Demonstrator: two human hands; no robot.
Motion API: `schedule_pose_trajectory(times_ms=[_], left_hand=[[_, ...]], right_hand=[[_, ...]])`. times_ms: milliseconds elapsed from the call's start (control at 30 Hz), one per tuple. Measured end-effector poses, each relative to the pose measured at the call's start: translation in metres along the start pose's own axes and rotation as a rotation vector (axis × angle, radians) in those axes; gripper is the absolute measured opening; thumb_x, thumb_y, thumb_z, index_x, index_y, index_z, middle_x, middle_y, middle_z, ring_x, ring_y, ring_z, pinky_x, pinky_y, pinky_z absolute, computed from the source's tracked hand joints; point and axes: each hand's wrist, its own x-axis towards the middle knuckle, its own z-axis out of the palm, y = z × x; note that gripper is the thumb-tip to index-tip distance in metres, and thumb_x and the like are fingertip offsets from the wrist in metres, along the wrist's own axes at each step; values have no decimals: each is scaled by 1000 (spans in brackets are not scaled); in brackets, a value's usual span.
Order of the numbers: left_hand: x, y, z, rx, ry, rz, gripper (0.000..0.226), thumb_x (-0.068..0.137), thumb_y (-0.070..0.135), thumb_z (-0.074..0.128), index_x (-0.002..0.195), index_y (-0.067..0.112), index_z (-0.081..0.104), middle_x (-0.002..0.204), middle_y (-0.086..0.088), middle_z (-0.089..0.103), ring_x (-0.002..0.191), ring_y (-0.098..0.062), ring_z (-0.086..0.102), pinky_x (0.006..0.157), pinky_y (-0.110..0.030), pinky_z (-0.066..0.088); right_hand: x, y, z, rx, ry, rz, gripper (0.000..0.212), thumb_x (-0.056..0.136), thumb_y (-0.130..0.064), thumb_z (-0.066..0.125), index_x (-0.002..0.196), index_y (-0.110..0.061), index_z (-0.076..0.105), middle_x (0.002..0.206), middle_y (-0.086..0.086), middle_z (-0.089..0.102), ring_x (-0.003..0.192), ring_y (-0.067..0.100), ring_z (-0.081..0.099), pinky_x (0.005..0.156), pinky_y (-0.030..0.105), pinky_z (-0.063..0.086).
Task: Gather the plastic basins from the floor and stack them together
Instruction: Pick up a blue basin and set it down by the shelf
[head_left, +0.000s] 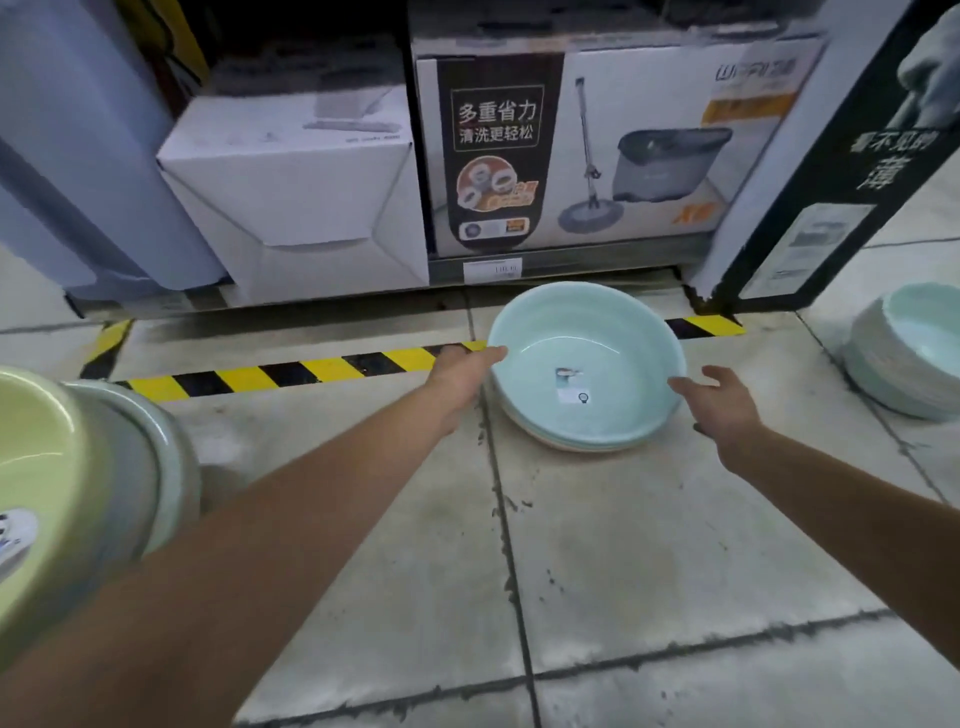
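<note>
Dead ahead, pale turquoise round plastic basin sitting between the hands: left hand touching its rim, right hand hovering beside opposite rim; both open, empty.

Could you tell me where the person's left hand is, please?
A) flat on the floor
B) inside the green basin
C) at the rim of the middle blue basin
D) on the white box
C: the left hand reaches with straight fingers to the left rim of the middle blue basin.
</note>
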Motion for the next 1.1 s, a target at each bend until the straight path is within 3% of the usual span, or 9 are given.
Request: schedule_pose_trajectory(times_ms=[67,167,267,400,633,800,867,1000,1100], left_hand=[[14,-14,21,-11,2,-20,58,76,35,79,119,5,55,106,-4,66,93,-21,61,72,-28,47],[25,-29,40,-14,39,-36,46,83,15,72,125,7,54,120,-8,66,105,-25,63,82,-30,51],[33,-35,43,5,50,-12,45,76,14,58,120,12,63,119,-10,69,110,-30,64,97,-40,53],[29,-37,15,-7,111,11,62,59,22,47,118,14,64,115,-11,70,105,-33,66,94,-45,55],[-84,-6,-102,56,310,165,37,86,18,52,122,14,59,113,-3,68,100,-24,64,86,-33,54],[-168,7,-219,65,541,243,13,86,11,54,90,16,65,87,-5,68,80,-26,64,72,-37,54],[-202,8,-259,25,623,228,12,84,8,53,81,15,63,84,-8,67,76,-25,63,73,-44,58],[-256,4,-322,-57,781,244,16,87,3,52,79,15,60,77,-1,64,64,-15,61,55,-25,56],[-284,-12,-364,-85,897,236,17,87,3,52,78,15,61,77,-2,63,66,-16,61,63,-30,57]], right_hand=[[21,11,8,95,-89,91,68,87,-31,72,147,-20,42,141,13,51,123,33,54,95,49,54],[35,19,23,195,-177,150,51,89,-16,65,138,-16,49,133,13,57,118,34,58,84,46,54],[32,16,36,189,-182,88,38,86,2,51,119,-17,52,124,13,58,106,32,56,85,47,52],[5,-2,46,188,-202,-25,44,83,7,47,117,-20,53,107,6,61,97,29,57,73,39,53],[-90,-59,86,232,-365,-245,49,82,8,51,120,-21,57,104,2,64,86,21,61,70,33,53],[-194,-105,140,244,-538,-405,47,78,10,51,108,-25,60,98,-3,68,84,18,63,69,31,53],[-233,-123,162,228,-613,-462,45,71,3,54,103,-26,66,97,-5,71,87,19,66,70,34,55],[-301,-155,202,176,-733,-606,43,65,-5,55,102,-22,69,94,-7,73,90,20,68,75,36,56],[-345,-171,239,115,-788,-690,48,65,-7,53,109,-20,68,97,-5,73,94,20,69,77,37,58]])
